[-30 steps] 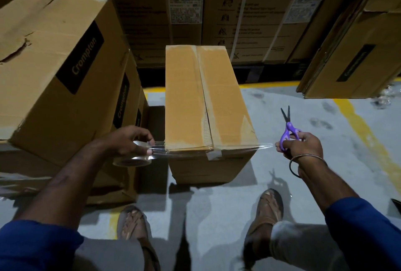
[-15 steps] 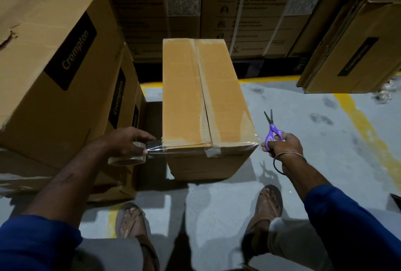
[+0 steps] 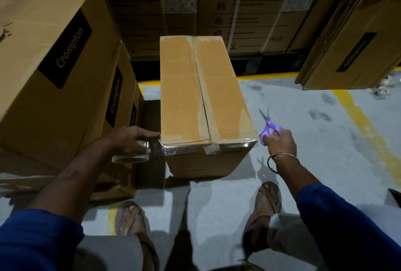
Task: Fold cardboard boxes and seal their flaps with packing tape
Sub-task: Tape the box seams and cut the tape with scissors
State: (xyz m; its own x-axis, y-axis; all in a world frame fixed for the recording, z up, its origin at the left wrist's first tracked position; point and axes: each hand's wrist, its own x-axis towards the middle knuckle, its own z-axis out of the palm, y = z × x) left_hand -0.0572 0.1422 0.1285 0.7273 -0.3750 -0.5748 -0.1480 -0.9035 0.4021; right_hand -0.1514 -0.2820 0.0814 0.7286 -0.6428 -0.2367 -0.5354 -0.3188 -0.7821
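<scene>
I take the long cardboard box (image 3: pixel 201 97) standing on the grey floor (image 3: pixel 314 162) as my landmark; its two top flaps are closed and meet along a centre seam. A strip of clear tape (image 3: pixel 208 147) runs shiny across the box's near top edge, from its left corner to its right corner. Just off the box's near left corner my left hand (image 3: pixel 132 142) grasps the tape roll (image 3: pixel 131 155) from above, fingers curled over it, fingertips touching that corner. Off the box's near right corner my right hand (image 3: pixel 280 142) is clenched on the handles of purple scissors (image 3: pixel 268 127), blades pointing up and away, close to the box but apart from it; a thin bangle (image 3: pixel 280 162) hangs at that wrist. Left of the box a tall stack of printed cartons (image 3: pixel 54 64) leans close. Behind the box stands a dark wall of caution-marked cartons (image 3: pixel 217 6). Right of and beyond the box, another carton (image 3: pixel 351 53) sits past a yellow floor line (image 3: pixel 368 127). Nearer me than the box, both sandalled feet (image 3: pixel 267 201) rest on the floor.
</scene>
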